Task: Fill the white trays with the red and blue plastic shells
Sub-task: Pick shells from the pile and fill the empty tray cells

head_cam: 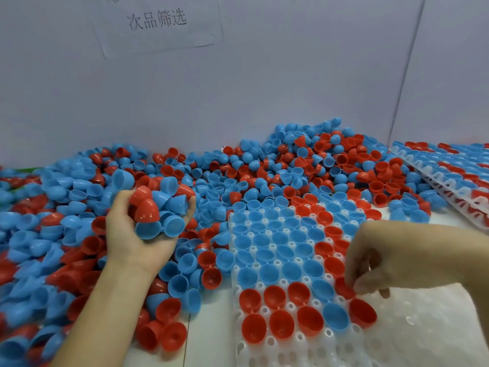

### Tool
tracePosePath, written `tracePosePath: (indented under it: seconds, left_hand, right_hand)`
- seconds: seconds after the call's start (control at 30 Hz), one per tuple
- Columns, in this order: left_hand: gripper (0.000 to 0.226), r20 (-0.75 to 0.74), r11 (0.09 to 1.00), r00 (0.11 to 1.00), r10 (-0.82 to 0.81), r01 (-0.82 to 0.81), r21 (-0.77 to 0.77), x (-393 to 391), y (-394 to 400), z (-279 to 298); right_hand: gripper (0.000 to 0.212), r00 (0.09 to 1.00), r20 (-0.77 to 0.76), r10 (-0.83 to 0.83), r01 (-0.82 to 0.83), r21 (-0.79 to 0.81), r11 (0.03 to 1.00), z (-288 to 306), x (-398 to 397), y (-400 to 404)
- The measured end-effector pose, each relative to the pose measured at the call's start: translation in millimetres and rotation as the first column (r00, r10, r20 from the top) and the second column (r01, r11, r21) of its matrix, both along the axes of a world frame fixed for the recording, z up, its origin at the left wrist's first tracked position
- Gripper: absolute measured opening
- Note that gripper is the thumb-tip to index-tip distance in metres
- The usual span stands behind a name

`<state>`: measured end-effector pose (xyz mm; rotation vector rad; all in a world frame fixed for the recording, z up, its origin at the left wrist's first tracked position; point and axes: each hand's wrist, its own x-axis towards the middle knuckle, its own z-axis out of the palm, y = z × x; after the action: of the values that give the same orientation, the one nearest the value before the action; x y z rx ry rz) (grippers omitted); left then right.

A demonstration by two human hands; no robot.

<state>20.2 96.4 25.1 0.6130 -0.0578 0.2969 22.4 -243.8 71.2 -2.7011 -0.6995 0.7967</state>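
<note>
Huge loose pile of red and blue shells (pixel 185 181) sprawled from 9 o'clock across to 1 o'clock, banked up against the wall. White tray (pixel 304 337) at 5 o'clock, far rows packed mostly blue with a red stripe, near rows red, the near edge and right side not yet filled. Stack of filled trays (pixel 449 178) parked off at 2 o'clock.

Left hand (pixel 137 229) at 9 o'clock, palm up, fingers cupped round a heaped handful of shells (pixel 156 207), mostly blue with a couple of red. Right hand (pixel 370 266) at 4 o'clock over the tray, fingertips curled down at a red shell (pixel 344 288) sitting in a pocket; pinching it or just pressing it down, can't tell from here.

Handling-wise: probably featherlight, thin hard plastic, slick and glossy, so prone to skittering or nesting into each other. Best bet looks like a fingertip pinch on the rim, open side up, then a nudge into the pocket. Tray itself looks thin and likely flexy.

Underneath, pale tabletop (pixel 206 340) with a seam line at 6 o'clock. Plain grey partition wall (pixel 264 75) behind, a printed paper notice (pixel 158 22) stuck up at 11 o'clock.
</note>
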Motion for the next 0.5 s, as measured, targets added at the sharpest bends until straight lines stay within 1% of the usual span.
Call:
tracePosePath:
  seconds: [0.03, 0.07, 0.13, 0.2, 0.27, 0.3, 0.37, 0.4, 0.47, 0.5]
  left_hand:
    - [0.043, -0.014, 1.000, 1.000, 0.002, -0.003, -0.027, 1.3, -0.1, -0.2]
    - [0.042, -0.026, 0.999, 1.000, 0.003, -0.004, -0.048, 0.6, -1.0, 1.7]
    - [0.034, -0.053, 0.997, 0.999, -0.003, -0.001, -0.073, 1.8, 0.9, 3.0]
    - [0.028, -0.056, 0.995, 0.998, -0.029, 0.023, -0.102, 2.9, 1.4, 3.2]
    - [0.029, -0.069, 0.997, 0.997, -0.024, 0.019, -0.075, 3.1, 0.1, 3.8]
    - [0.026, -0.066, 0.998, 0.997, -0.027, 0.023, -0.062, 2.5, -0.7, 3.1]
    - [0.011, -0.076, 0.997, 0.996, -0.039, 0.034, -0.063, 2.2, -1.7, 2.6]
    - [0.010, -0.079, 0.997, 0.996, -0.043, 0.038, -0.063, 1.6, -2.3, 3.2]
    - [0.009, -0.091, 0.996, 0.994, -0.060, 0.054, -0.068, 1.4, -3.1, 3.3]
    - [0.016, -0.099, 0.997, 0.994, -0.051, 0.044, -0.069, 1.3, -3.9, 3.9]
  right_hand:
    - [0.016, 1.000, 0.011, -0.023, 0.022, 0.052, 0.998, 2.7, -0.4, -2.7]
    - [0.017, 0.998, 0.053, -0.045, 0.040, 0.086, 0.995, 4.4, 1.2, -4.9]
    - [0.014, 0.987, 0.131, -0.090, 0.068, 0.166, 0.984, 6.4, 6.8, -1.4]
    - [0.012, 0.973, 0.207, -0.100, 0.039, 0.282, 0.959, 7.2, 11.8, 9.9]
    - [0.011, 0.955, 0.273, -0.120, 0.000, 0.402, 0.916, 12.1, 12.4, 31.8]
    - [0.011, 0.944, 0.302, -0.135, -0.021, 0.462, 0.886, 14.6, 11.4, 45.9]
    - [0.008, 0.925, 0.348, -0.154, -0.072, 0.558, 0.827, 17.3, 8.2, 76.9]
    - [0.008, 0.917, 0.371, -0.147, -0.104, 0.579, 0.809, 16.9, 6.2, 93.3]
    - [0.009, 0.882, 0.460, -0.099, -0.202, 0.559, 0.804, 13.5, 1.1, 125.4]
    - [0.011, 0.852, 0.519, -0.065, -0.265, 0.534, 0.803, 11.4, -1.3, 140.1]
